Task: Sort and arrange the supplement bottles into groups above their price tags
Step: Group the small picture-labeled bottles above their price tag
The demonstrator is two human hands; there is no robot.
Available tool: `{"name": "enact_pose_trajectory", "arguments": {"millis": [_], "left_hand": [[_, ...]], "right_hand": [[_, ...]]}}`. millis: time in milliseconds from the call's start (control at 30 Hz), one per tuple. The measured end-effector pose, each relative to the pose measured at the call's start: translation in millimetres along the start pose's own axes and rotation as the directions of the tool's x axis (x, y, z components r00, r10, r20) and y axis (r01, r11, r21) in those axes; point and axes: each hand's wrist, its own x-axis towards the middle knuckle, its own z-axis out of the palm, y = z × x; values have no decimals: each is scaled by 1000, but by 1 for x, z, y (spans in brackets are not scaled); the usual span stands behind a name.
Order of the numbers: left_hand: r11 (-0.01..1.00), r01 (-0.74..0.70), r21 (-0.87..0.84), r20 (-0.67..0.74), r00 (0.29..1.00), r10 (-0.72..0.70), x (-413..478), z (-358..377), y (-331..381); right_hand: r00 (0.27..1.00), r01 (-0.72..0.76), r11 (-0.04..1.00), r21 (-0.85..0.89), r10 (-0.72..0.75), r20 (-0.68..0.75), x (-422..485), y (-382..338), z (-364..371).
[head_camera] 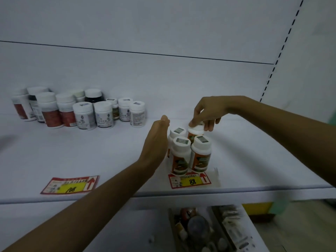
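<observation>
Beneath the right hand's [205, 113] curled fingertips stands the rear right bottle [195, 130], its white cap pinched from above between thumb and fingers. It is upright and packed tight against three others of the same kind: the rear left bottle [177, 133], the front left bottle [180, 157] and the front right bottle [201, 153], all with white caps and orange-and-green labels. Every bottle is closed and opaque, so their contents cannot be seen.

Just beside the left of this group, the left hand [156, 140] stands on edge with its fingers straight and pressed together, the palm facing the bottles. Whether it touches the rear left bottle cannot be told, since the hand hides that side.

Nearer than both hands, at the front edge of the white shelf [254, 160], the price tag marked 88 [190, 180] lies directly before the front pair. Well apart to the left of the left hand lies the price tag marked 108 [70, 184], and beyond it, towards the back, a mixed cluster of bottles [80, 110] stands upright. Below the shelf, blurred goods [200, 228] sit lower down.
</observation>
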Motion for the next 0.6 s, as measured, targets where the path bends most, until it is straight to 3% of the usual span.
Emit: {"name": "enact_pose_trajectory", "arguments": {"millis": [233,367,600], "left_hand": [[963,128,-237,-115,981,-158,-5,32,2],[953,94,-290,-217,963,-161,0,38,-2],[957,94,-276,-207,966,-154,4,38,-5]], "right_hand": [[991,134,991,13,-134,10,-5,-2,9],[986,166,986,22,-166,22,-7,-2,12],[985,149,988,39,-152,77,-9,-1,5]]}}
